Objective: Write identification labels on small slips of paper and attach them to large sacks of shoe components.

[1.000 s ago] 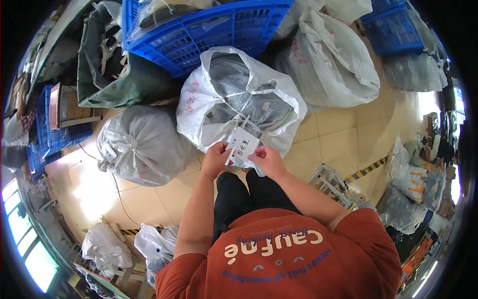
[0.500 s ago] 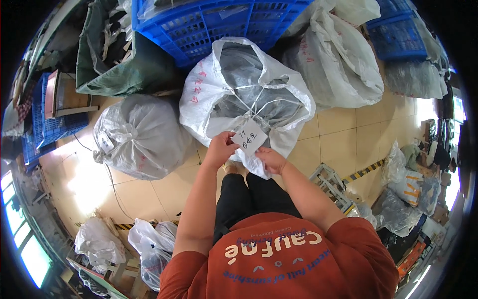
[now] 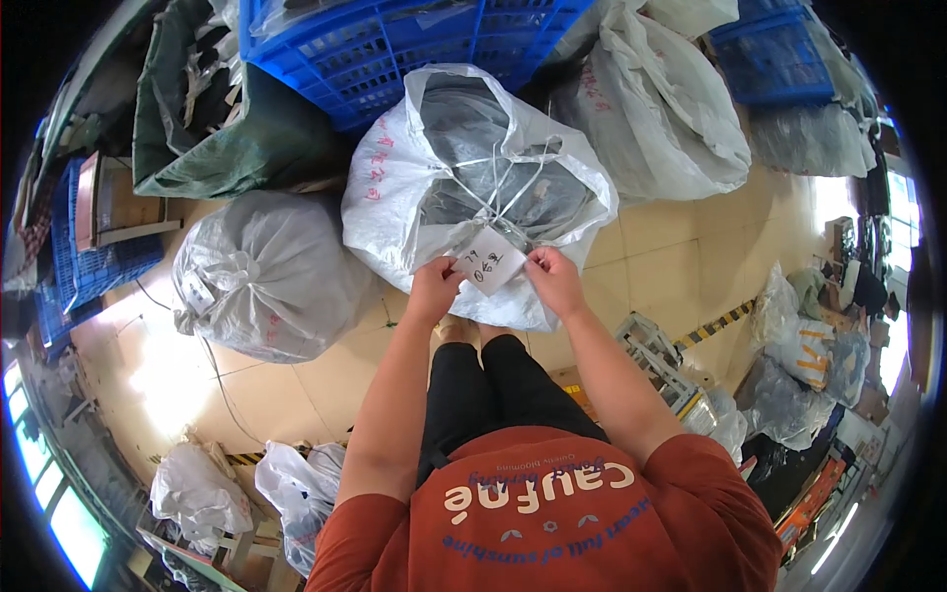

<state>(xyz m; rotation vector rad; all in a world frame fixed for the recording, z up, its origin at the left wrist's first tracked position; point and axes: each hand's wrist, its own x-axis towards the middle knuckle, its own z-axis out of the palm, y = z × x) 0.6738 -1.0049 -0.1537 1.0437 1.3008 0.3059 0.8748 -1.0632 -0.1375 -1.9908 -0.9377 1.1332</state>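
Note:
A white paper tag [image 3: 490,261] with handwriting on it lies against the front of a large white woven sack [image 3: 380,222]. My left hand [image 3: 435,287] pinches its left corner, and my right hand [image 3: 554,280] pinches the right corner. White strings [image 3: 498,185] run crosswise over the sack's mouth and meet just above the tag. Through gaps between them, grey clear-plastic-wrapped contents [image 3: 462,123] show inside. What exactly is wrapped cannot be made out.
To the left stands a tied white sack [image 3: 266,276], with a green sack [image 3: 232,153] behind it. A blue crate [image 3: 414,49] sits directly behind the open sack. Another white sack [image 3: 661,118] is at the right. Plastic bags [image 3: 789,395] lie farther right.
My right hand has moved up from the tag's lower edge to its right corner. The tag is now turned flatter and held at both sides. The view has shifted slightly.

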